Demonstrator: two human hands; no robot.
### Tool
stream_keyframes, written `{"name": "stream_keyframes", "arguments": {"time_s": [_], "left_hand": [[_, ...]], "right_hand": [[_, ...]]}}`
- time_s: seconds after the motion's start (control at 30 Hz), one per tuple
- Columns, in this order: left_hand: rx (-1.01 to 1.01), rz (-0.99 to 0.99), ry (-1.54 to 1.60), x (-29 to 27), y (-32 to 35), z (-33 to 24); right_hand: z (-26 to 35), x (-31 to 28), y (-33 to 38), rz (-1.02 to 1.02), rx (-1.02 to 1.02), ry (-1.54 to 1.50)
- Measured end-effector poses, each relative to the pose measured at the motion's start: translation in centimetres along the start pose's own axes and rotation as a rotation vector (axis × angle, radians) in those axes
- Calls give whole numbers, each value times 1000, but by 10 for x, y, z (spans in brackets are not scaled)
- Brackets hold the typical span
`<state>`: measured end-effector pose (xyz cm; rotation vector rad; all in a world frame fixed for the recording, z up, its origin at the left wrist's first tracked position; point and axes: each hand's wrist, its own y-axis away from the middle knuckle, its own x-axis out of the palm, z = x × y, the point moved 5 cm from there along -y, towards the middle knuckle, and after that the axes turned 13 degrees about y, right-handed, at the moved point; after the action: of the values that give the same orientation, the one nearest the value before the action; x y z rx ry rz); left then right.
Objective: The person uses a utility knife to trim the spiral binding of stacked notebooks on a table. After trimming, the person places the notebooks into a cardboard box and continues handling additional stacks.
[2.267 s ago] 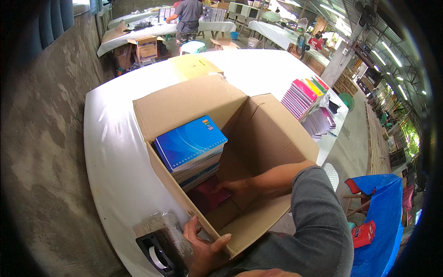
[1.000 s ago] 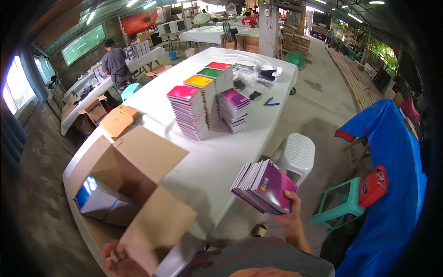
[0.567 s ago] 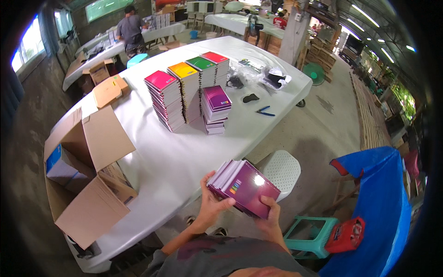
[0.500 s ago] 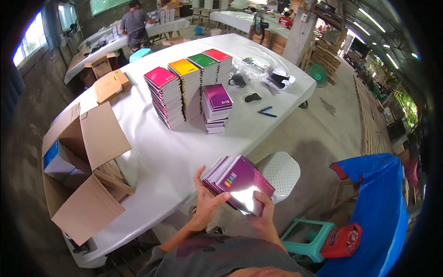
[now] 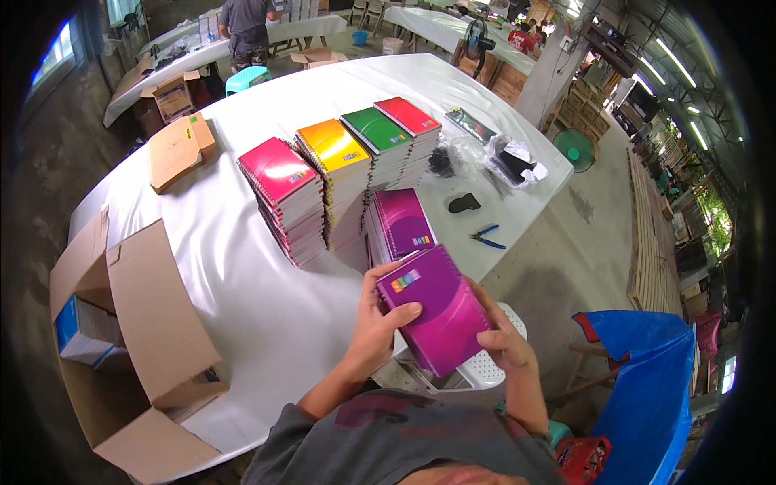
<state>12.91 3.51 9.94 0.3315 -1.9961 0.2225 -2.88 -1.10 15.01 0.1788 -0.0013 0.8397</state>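
Note:
Both my hands grip a bundle of purple spiral notebooks (image 5: 436, 315) over the table's near edge. My left hand (image 5: 373, 323) wraps the left side, its thumb lying across the top cover. On the right side, my right hand (image 5: 511, 343) has its thumb at the cover's edge and its other fingers partly hidden behind. Just beyond the bundle stands a purple notebook stack (image 5: 404, 220). Taller spiral notebook stacks rise behind it: pink (image 5: 279, 172), yellow (image 5: 331, 145), green (image 5: 377, 129) and red (image 5: 408, 116).
An open cardboard box (image 5: 166, 311) with blue-covered books (image 5: 81, 333) inside stands at left. Blue-handled pliers (image 5: 490, 238), a small black piece (image 5: 464, 203) and clear plastic wrapping (image 5: 511, 162) lie at right. A white stool (image 5: 485, 369) and blue tarp (image 5: 644, 380) are near me.
The held notebooks have turned more upright and now look squared together, where before they were fanned apart. My right hand has shifted up along their right side. The view has moved nearer the stacks.

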Motion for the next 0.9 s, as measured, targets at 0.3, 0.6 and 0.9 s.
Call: {"name": "stream_keyframes", "arguments": {"time_s": [0.3, 0.6, 0.9], "left_hand": [[-32, 158, -220, 33, -105, -24], [499, 84, -673, -1, -102, -47], [-11, -394, -398, -175, -70, 41]], "right_hand": [[14, -64, -80, -59, 163, -258], [24, -78, -130, -206, 141, -192], [26, -80, -162, -111, 173, -241]]}}
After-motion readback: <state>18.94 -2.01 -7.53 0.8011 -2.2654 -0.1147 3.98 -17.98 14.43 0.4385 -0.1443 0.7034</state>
